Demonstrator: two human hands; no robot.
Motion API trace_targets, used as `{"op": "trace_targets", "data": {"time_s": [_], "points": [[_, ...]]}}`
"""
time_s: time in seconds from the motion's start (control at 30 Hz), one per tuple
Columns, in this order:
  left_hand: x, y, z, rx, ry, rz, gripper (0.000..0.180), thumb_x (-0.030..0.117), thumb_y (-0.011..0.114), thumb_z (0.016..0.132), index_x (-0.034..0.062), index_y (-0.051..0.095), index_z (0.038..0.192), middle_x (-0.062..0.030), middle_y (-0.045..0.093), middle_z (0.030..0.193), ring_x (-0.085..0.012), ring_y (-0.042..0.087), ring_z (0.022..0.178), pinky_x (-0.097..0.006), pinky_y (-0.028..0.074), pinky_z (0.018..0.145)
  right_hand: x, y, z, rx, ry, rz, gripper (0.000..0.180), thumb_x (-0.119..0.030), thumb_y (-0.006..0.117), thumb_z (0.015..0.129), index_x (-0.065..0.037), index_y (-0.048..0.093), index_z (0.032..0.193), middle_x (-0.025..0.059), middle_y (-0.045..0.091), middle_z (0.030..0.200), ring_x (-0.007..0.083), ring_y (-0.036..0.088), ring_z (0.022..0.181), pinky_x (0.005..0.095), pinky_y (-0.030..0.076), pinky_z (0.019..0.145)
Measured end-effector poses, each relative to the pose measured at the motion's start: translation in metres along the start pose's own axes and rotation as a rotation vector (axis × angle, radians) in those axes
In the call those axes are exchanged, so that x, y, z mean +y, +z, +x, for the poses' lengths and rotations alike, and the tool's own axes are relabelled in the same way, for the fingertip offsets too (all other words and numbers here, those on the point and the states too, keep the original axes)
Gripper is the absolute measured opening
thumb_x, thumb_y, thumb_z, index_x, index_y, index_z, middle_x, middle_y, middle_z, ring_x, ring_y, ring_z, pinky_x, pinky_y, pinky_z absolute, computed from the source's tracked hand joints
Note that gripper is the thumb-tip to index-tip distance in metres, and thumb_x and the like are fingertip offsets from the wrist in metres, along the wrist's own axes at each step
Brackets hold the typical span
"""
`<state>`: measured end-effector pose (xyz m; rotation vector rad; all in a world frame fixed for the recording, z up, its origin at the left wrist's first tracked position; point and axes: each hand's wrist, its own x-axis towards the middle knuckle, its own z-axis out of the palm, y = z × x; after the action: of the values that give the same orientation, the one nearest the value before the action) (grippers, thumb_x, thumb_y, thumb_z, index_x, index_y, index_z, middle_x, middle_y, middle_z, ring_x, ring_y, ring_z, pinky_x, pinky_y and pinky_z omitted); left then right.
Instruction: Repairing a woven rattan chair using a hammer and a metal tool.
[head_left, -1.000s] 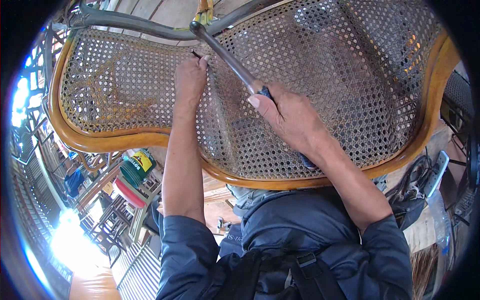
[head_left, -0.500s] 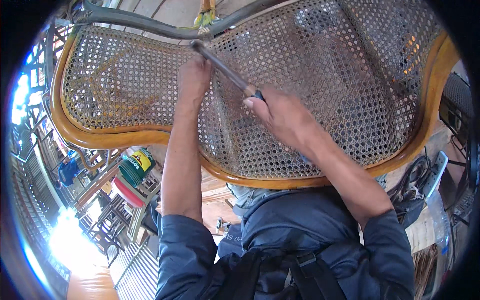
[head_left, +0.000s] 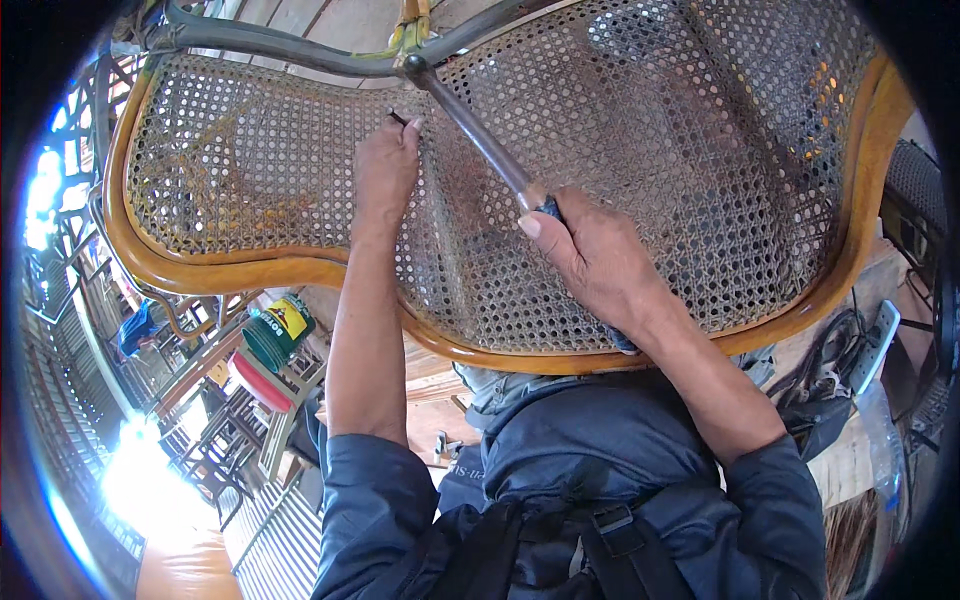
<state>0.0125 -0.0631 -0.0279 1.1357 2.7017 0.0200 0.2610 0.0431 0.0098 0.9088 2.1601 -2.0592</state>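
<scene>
My right hand (head_left: 605, 262) is wrapped round the dark grip of a hammer (head_left: 482, 138), whose metal shaft slants up and left to a small rounded head. That head hangs near the far edge of a woven cane panel (head_left: 590, 190). My left hand (head_left: 386, 178) is closed above the panel, pinching a short thin dark rod (head_left: 398, 118); most of it is hidden by the fingers, so I cannot tell its kind. A glossy honey-brown wooden frame (head_left: 215, 273) curves round the panel's near side.
A dark curved bar (head_left: 290, 50) runs along the panel's far edge, with a yellowish bound joint (head_left: 412, 40). To the left hang a green bucket (head_left: 280, 330) and a red rounded object (head_left: 262, 380). Cables and a pale flat strip (head_left: 876, 345) lie at the right.
The hammer and my right hand have shifted right, and the hammer's head is now farther from my left hand. My left fingers have turned a little, showing the dark rod's tip.
</scene>
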Motion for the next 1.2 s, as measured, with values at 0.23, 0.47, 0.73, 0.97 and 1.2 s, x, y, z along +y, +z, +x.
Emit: {"op": "trace_targets", "data": {"time_s": [0.23, 0.47, 0.73, 0.97, 1.2], "points": [[-0.004, 0.000, -0.003, -0.056, -0.046, -0.051, 0.032, 0.031, 0.054, 0.090, 0.0001, 0.063, 0.087, -0.0255, 0.063, 0.079, -0.0429, 0.061, 0.079, -0.050, 0.047, 0.070, -0.013, 0.001, 0.002, -0.011, -0.082, 0.097, 0.042, -0.039, 0.049, 0.094, 0.002, 0.052, 0.088, 0.0235, 0.061, 0.072, 0.0415, 0.061, 0.067, 0.0474, 0.048, 0.062], [-0.004, 0.006, -0.002, -0.036, -0.010, 0.005, 0.033, 0.030, 0.055, 0.090, -0.0015, 0.062, 0.084, -0.0252, 0.063, 0.079, -0.0423, 0.061, 0.078, -0.049, 0.047, 0.070, 0.000, 0.012, 0.026, -0.119, -0.036, -0.085, 0.039, -0.037, 0.049, 0.094, 0.002, 0.055, 0.094, 0.0268, 0.062, 0.079, 0.0425, 0.062, 0.074, 0.0473, 0.049, 0.063], [-0.008, -0.001, -0.022, 0.105, -0.035, -0.115, 0.034, 0.028, 0.057, 0.089, -0.0035, 0.060, 0.076, -0.0263, 0.061, 0.076, -0.0438, 0.060, 0.075, -0.048, 0.046, 0.067, 0.001, -0.002, -0.004, 0.067, -0.004, 0.017, 0.040, -0.035, 0.049, 0.095, 0.005, 0.055, 0.094, 0.0247, 0.061, 0.072, 0.0397, 0.064, 0.069, 0.0452, 0.050, 0.062], [-0.002, 0.002, -0.019, 0.101, -0.018, -0.021, 0.039, 0.033, 0.055, 0.090, -0.0038, 0.063, 0.079, -0.0260, 0.061, 0.076, -0.0425, 0.061, 0.075, -0.047, 0.046, 0.068, 0.000, -0.002, -0.009, 0.034, 0.003, 0.014, 0.041, -0.036, 0.051, 0.094, 0.005, 0.055, 0.090, 0.0242, 0.060, 0.070, 0.0385, 0.063, 0.066, 0.0449, 0.049, 0.061], [0.003, 0.001, -0.019, 0.061, -0.007, -0.038, 0.037, 0.032, 0.057, 0.089, -0.0033, 0.061, 0.077, -0.0263, 0.060, 0.076, -0.0436, 0.060, 0.074, -0.048, 0.046, 0.066, -0.003, -0.003, -0.006, 0.014, 0.004, 0.009, 0.042, -0.037, 0.051, 0.094, 0.004, 0.054, 0.087, 0.0248, 0.060, 0.070, 0.0394, 0.063, 0.067, 0.0456, 0.049, 0.062]]}}
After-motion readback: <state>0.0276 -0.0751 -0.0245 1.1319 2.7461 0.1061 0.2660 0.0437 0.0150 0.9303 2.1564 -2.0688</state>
